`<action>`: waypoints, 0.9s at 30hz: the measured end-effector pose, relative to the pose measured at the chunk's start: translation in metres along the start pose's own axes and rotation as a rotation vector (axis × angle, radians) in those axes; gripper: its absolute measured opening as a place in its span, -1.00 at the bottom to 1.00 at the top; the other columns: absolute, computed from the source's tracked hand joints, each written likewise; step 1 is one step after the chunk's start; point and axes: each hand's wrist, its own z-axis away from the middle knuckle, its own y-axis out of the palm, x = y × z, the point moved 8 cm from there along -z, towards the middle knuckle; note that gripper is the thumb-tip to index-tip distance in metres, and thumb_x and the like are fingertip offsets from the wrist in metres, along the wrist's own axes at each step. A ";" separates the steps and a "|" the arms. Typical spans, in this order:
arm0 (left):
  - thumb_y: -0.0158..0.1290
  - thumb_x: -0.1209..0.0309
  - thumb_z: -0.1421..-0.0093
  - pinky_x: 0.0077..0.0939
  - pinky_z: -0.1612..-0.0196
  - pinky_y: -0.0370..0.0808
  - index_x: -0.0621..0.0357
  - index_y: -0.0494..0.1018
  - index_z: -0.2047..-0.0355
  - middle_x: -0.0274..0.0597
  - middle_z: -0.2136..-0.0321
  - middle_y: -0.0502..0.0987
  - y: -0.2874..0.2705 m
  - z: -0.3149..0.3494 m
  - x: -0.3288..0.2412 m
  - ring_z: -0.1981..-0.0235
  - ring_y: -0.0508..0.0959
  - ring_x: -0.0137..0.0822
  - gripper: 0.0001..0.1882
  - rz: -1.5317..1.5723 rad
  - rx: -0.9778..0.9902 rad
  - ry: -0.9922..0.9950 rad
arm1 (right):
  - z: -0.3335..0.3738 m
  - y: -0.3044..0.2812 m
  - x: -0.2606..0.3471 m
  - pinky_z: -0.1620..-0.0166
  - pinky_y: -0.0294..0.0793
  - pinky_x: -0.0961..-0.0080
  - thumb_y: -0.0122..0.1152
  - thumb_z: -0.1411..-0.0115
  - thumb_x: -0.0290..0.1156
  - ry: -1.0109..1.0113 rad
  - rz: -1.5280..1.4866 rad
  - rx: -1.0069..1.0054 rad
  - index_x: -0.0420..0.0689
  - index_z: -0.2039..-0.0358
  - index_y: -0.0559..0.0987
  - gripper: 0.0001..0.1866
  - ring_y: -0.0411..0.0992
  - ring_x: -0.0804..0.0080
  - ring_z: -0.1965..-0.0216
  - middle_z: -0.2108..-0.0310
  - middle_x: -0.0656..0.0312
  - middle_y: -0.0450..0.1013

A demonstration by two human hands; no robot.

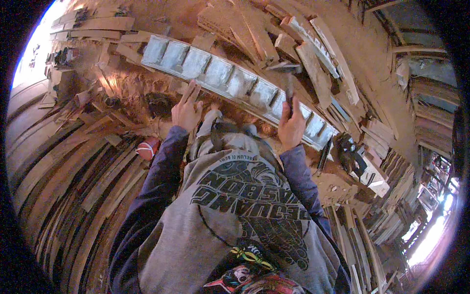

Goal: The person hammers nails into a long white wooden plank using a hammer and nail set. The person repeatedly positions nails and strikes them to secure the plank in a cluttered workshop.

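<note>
A long, pale wooden frame [230,81] with a row of several whitish rectangular panels lies slantwise in front of me, from upper left to lower right. My left hand [186,112] is at its near edge, with the fingers stretched out and the tips at the rim. I cannot make out anything between those fingers. My right hand [292,125] is closed round the handle of a hammer [284,67]. The hammer's metal head is raised at the far side of the frame, and the hand partly covers the frame's right part.
Loose boards [313,73] and offcuts lie beyond the frame. A black tool [350,154] sits off its right end, beside a whitish block [376,182]. Stacked planks [63,181] fill the left side. A red-and-white object [148,148] rests by my left forearm.
</note>
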 end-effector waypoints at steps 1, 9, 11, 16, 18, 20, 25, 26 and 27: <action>0.12 0.37 -0.13 -0.29 0.12 0.61 -0.11 0.33 -0.27 -0.41 -0.34 0.25 -0.002 -0.003 0.000 0.00 0.58 -0.23 -0.36 -0.004 -0.004 0.012 | 0.002 0.006 -0.006 0.14 0.53 0.09 0.08 -0.36 -0.17 0.104 0.071 0.123 -0.16 -0.12 0.50 -0.57 0.54 -0.16 0.18 0.15 -0.12 0.56; 0.06 0.37 -0.15 -0.25 0.19 0.62 -0.11 0.30 -0.29 -0.46 -0.37 0.18 0.006 -0.008 0.013 0.08 0.62 -0.17 -0.36 0.023 0.069 0.078 | -0.021 -0.021 0.035 0.09 0.50 0.02 0.03 -0.39 -0.12 -0.192 0.046 -0.152 -0.25 -0.19 0.42 -0.48 0.54 -0.16 0.17 0.13 -0.22 0.53; 0.05 0.37 -0.15 -0.22 0.19 0.62 -0.11 0.28 -0.30 -0.46 -0.39 0.15 0.011 -0.006 0.016 0.10 0.62 -0.13 -0.35 0.052 0.103 0.069 | -0.027 -0.008 0.038 0.04 0.50 0.08 0.03 -0.40 -0.17 -0.131 -0.037 -0.170 -0.37 -0.16 0.40 -0.47 0.51 -0.18 0.11 0.07 -0.29 0.49; 0.04 0.38 -0.13 -0.17 0.22 0.62 -0.08 0.29 -0.29 -0.46 -0.40 0.12 0.015 -0.005 0.023 0.17 0.64 -0.06 -0.35 0.096 0.127 0.083 | -0.015 0.062 0.048 0.06 0.51 0.07 -0.01 -0.38 -0.03 0.055 0.098 0.267 -0.12 -0.23 0.39 -0.45 0.52 -0.18 0.15 0.10 -0.19 0.53; 0.04 0.39 -0.12 -0.16 0.24 0.62 -0.07 0.31 -0.27 -0.46 -0.39 0.13 0.015 -0.006 0.024 0.19 0.65 -0.06 -0.36 0.110 0.091 0.111 | -0.005 0.070 0.051 0.12 0.52 0.05 0.02 -0.36 -0.02 0.041 0.153 0.440 -0.10 -0.22 0.42 -0.45 0.53 -0.20 0.19 0.16 -0.16 0.55; 0.04 0.40 -0.11 -0.14 0.26 0.61 -0.06 0.34 -0.25 -0.46 -0.39 0.13 0.013 -0.004 0.023 0.22 0.65 -0.06 -0.37 0.132 0.028 0.151 | -0.012 0.062 0.059 0.09 0.51 0.08 0.01 -0.37 -0.02 -0.039 0.109 0.404 -0.14 -0.20 0.43 -0.45 0.53 -0.20 0.15 0.14 -0.19 0.54; 0.05 0.40 -0.09 -0.19 0.32 0.62 -0.07 0.37 -0.23 -0.42 -0.37 0.18 0.024 -0.002 0.029 0.29 0.66 -0.10 -0.39 0.109 0.140 0.063 | -0.054 0.060 0.096 0.03 0.47 0.08 -0.02 -0.39 -0.02 -0.213 -0.149 0.032 -0.28 -0.16 0.43 -0.41 0.51 -0.20 0.08 0.12 -0.23 0.52; 0.05 0.40 -0.10 -0.20 0.34 0.62 -0.07 0.37 -0.23 -0.41 -0.36 0.19 0.022 -0.002 0.028 0.30 0.66 -0.10 -0.39 0.088 0.141 0.074 | -0.059 0.065 0.105 0.01 0.45 0.04 -0.01 -0.39 -0.03 -0.238 -0.123 -0.058 -0.26 -0.17 0.43 -0.43 0.50 -0.22 0.08 0.11 -0.25 0.52; 0.05 0.40 -0.10 -0.22 0.35 0.62 -0.07 0.37 -0.23 -0.40 -0.36 0.21 0.018 -0.002 0.027 0.32 0.66 -0.11 -0.39 0.067 0.144 0.085 | -0.058 0.083 0.107 0.01 0.45 0.04 -0.01 -0.38 -0.05 -0.182 -0.077 0.087 -0.25 -0.18 0.43 -0.44 0.50 -0.22 0.08 0.10 -0.24 0.51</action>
